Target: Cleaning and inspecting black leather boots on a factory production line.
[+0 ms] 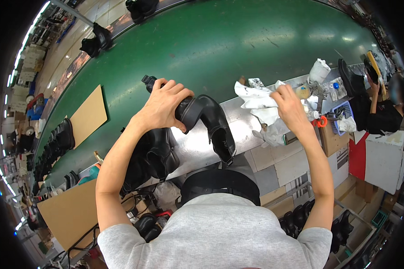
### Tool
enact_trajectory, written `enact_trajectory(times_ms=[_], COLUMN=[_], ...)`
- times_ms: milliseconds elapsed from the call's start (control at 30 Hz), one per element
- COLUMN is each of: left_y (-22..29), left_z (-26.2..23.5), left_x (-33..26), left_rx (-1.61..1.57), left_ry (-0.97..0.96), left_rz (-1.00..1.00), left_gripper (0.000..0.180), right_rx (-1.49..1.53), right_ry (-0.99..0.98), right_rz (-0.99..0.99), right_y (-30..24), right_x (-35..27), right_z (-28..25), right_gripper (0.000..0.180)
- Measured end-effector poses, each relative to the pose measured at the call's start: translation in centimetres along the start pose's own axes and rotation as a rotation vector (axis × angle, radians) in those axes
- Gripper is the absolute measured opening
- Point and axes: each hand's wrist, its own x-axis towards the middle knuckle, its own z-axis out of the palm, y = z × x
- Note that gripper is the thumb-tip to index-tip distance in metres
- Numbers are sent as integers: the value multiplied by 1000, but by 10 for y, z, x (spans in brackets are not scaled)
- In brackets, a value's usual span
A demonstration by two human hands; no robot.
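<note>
The left hand (164,105) wraps closed around the shaft of a black boot (208,121), while the right hand (288,105) grips a white cloth (258,101) above the worktop (197,143) edge.

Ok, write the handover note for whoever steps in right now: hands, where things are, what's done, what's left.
Left hand: gripping a black boot by its shaft, held up over the metal bench.
Right hand: closed on a white cloth lying on the bench, not touching the boot.
More black boots lie beside the left forearm; others stand along the green conveyor.
Done: boot picked up, cloth in hand.
Left: cloth has not yet met the boot; the heap looks to be waiting.
</note>
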Motion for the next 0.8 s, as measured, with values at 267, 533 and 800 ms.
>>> enact_trajectory(times_ms=[267, 533, 800], left_y=[14, 34, 57], left_z=[-3, -2, 15], left_x=[-9, 1, 21], left_rx=[7, 79, 179], left_ry=[63, 77, 100], left_rz=[-27, -98, -324], left_gripper=[81, 94, 95], right_rx=[588, 1873, 1286], right_ry=[355, 1041, 495], right_rz=[353, 942, 1403], right_y=[-48, 112, 381], right_x=[-91, -234, -189], right_z=[-11, -17, 14], right_gripper=[13, 26, 36])
